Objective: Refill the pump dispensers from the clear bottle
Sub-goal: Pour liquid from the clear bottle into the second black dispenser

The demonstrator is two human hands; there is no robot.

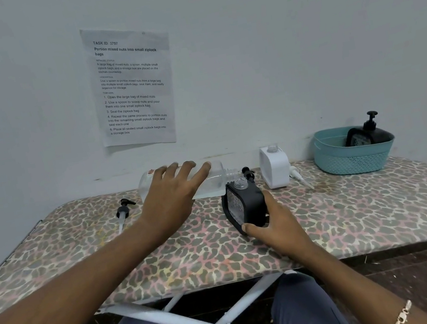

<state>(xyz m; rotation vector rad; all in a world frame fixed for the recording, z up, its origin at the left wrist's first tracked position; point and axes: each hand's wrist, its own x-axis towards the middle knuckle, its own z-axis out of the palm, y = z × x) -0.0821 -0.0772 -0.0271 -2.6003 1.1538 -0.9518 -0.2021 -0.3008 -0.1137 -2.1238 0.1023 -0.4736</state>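
- The right hand (276, 224) has a closed grip on the black dispenser (248, 207). The thumb hooks its near corner and the fingers wrap behind.
- The dispenser is tipped over to the left, pump off, open neck up top.
- The left hand (172, 194) is spread wide, fingers nearly straight, across the clear bottle (218, 180). No closed grip there, and real contact is hard to call.
- The bottle lies on its side on the ironing board (355, 208), far of centre. It is under that left palm, with its open neck pointing right, just beside the dispenser's neck.
- To pour well, he should wrap the bottle firmly, stand the dispenser upright, bring the necks together, then tip slowly.
- The white dispenser (274, 171) waits uncapped further right.
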